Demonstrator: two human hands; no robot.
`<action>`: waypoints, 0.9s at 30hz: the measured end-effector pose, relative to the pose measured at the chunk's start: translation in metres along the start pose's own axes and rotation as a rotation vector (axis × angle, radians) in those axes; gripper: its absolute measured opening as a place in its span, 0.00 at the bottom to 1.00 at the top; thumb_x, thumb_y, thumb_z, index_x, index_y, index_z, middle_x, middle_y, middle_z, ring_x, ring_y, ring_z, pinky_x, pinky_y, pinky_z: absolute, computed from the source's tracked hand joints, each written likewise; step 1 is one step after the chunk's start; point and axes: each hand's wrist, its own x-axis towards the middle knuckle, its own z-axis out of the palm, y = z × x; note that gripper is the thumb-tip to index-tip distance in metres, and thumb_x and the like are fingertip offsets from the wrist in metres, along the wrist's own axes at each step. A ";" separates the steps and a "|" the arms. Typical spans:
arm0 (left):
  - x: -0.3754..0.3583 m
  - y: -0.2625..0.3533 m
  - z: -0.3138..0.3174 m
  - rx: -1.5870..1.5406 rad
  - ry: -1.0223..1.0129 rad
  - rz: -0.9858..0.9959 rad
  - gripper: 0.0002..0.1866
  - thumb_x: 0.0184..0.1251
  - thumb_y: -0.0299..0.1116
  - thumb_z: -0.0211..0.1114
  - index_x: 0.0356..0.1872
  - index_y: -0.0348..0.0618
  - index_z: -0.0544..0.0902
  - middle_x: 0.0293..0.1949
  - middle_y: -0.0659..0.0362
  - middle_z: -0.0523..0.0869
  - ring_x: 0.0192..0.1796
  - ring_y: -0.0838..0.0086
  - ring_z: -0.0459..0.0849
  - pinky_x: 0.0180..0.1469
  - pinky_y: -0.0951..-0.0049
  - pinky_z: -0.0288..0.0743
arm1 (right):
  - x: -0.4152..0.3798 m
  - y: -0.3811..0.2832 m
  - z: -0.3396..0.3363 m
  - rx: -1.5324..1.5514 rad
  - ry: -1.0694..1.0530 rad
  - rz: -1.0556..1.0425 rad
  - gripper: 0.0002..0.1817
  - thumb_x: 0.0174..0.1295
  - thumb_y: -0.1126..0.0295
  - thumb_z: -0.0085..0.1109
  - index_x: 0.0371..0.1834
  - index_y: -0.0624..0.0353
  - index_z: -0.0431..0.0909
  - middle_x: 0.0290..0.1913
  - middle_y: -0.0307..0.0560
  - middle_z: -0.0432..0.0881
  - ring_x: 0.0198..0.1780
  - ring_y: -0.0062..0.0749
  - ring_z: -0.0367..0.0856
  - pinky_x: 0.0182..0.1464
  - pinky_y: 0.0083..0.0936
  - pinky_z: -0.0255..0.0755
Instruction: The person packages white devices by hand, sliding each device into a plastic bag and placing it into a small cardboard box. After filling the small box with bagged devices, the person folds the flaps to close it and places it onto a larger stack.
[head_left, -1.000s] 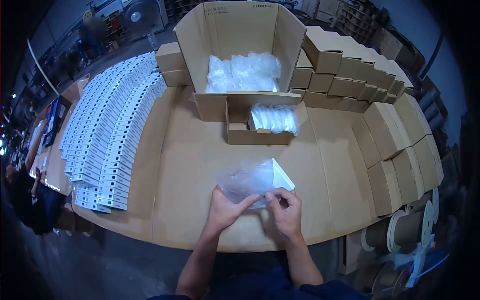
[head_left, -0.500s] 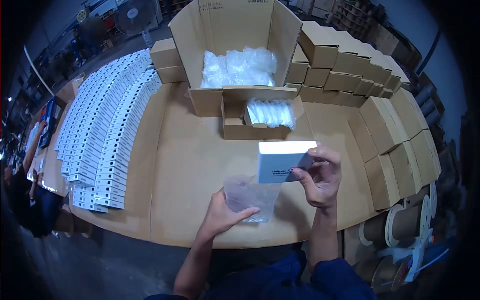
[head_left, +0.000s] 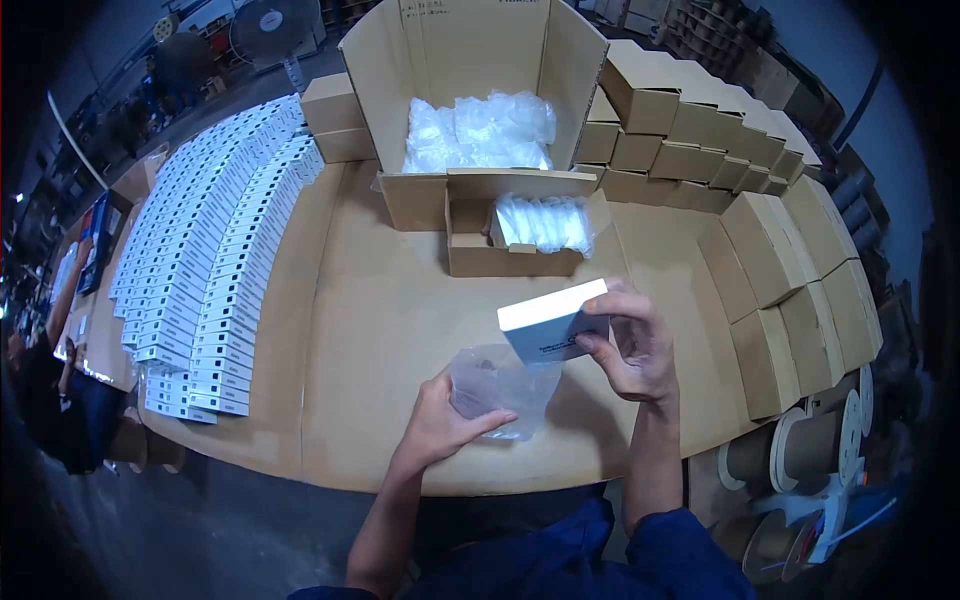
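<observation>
A clear plastic bag (head_left: 500, 400) is gripped by my left hand (head_left: 440, 425), thumb across its front, above the cardboard-covered table (head_left: 380, 320). My right hand (head_left: 635, 345) pinches a flat white box (head_left: 550, 325) with small dark print by its right end. The box is tilted, its lower left corner right at the bag's upper edge. Beyond the hands stands an open small carton (head_left: 500, 262) holding several wrapped packs (head_left: 545, 225) in a row.
A large open carton (head_left: 400, 205) with a heap of clear plastic bags (head_left: 480, 130) stands at the back. Rows of white boxes (head_left: 210, 250) cover the left side. Brown cartons (head_left: 770, 250) are stacked on the right, above cable spools (head_left: 815, 445). Another person's arm (head_left: 65, 290) shows far left.
My right hand has moved the white box slightly left and tipped it so its left end points down toward the bag. My left hand has barely moved.
</observation>
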 end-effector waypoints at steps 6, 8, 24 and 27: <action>0.004 0.000 0.004 0.091 0.016 -0.013 0.32 0.55 0.35 0.86 0.59 0.34 0.82 0.48 0.52 0.92 0.51 0.72 0.91 0.57 0.66 0.84 | 0.014 -0.012 -0.004 -0.163 -0.177 0.063 0.19 0.50 0.89 0.64 0.43 0.58 0.90 0.49 0.52 0.84 0.48 0.40 0.84 0.47 0.31 0.79; 0.004 -0.001 0.008 0.127 0.020 -0.007 0.32 0.55 0.35 0.86 0.58 0.33 0.82 0.48 0.51 0.92 0.51 0.71 0.91 0.57 0.65 0.84 | 0.018 -0.015 0.007 -0.176 -0.195 0.183 0.18 0.49 0.88 0.62 0.41 0.58 0.92 0.48 0.51 0.83 0.47 0.39 0.84 0.45 0.30 0.78; 0.006 -0.018 0.011 -0.162 0.101 -0.005 0.36 0.56 0.28 0.85 0.64 0.32 0.76 0.54 0.50 0.89 0.56 0.70 0.88 0.61 0.65 0.82 | -0.003 0.012 0.046 0.236 0.070 0.567 0.18 0.77 0.75 0.50 0.61 0.67 0.85 0.61 0.52 0.83 0.63 0.36 0.80 0.70 0.33 0.69; 0.009 -0.019 0.013 -0.224 0.107 -0.010 0.39 0.54 0.27 0.85 0.66 0.33 0.74 0.55 0.50 0.88 0.57 0.70 0.87 0.62 0.66 0.81 | -0.011 0.017 0.047 0.215 0.051 0.592 0.18 0.78 0.73 0.50 0.63 0.67 0.85 0.63 0.51 0.84 0.64 0.35 0.80 0.72 0.33 0.67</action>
